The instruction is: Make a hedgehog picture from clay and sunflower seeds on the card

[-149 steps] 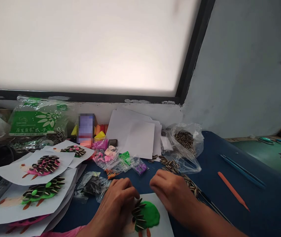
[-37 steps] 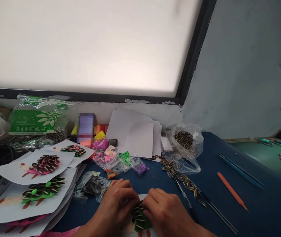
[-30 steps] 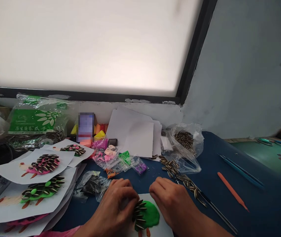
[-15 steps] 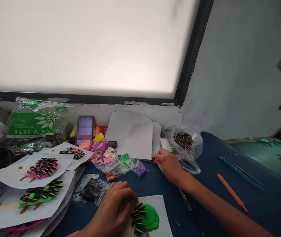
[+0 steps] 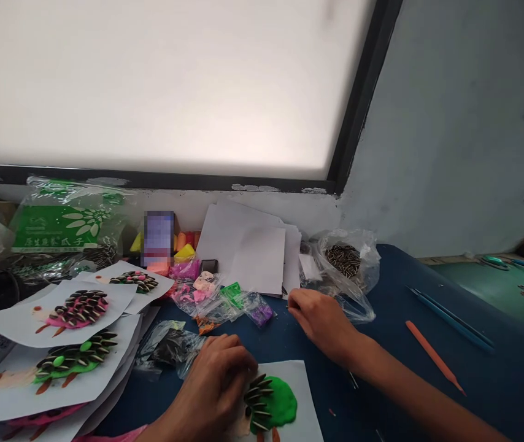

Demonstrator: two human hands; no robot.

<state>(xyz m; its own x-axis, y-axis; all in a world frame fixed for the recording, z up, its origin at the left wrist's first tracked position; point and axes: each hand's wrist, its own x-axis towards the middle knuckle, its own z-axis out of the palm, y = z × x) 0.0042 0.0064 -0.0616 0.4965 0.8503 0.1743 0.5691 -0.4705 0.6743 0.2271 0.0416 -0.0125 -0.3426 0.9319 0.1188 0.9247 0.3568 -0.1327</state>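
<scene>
At the bottom middle lies a white paper point(image 5: 305, 399) with a green clay shape point(image 5: 284, 402) on it. Rows of striped sunflower seeds point(image 5: 258, 393) stick into the clay's left side, above brown clay feet. Curled over the left part of this paper is my left hand point(image 5: 213, 383); whatever its fingertips pinch is hidden. My right hand point(image 5: 319, 319) is just above the blue table, in front of the paper stack. Its thumb and fingers are pinched together, and anything between them is too small to name.
Finished hedgehog pictures point(image 5: 78, 310) are piled at left. Clay packets point(image 5: 232, 298), blank paper sheets point(image 5: 257, 261) and a bag of sunflower seeds point(image 5: 343, 261) line the back. Blue tweezers point(image 5: 450, 319) and an orange tool point(image 5: 434, 356) lie right. A phone point(image 5: 158, 236) stands upright behind.
My right hand has drawn back slightly toward me from the front edge of the blank paper stack, fingers still pinched. My left hand has stayed on the paper.
</scene>
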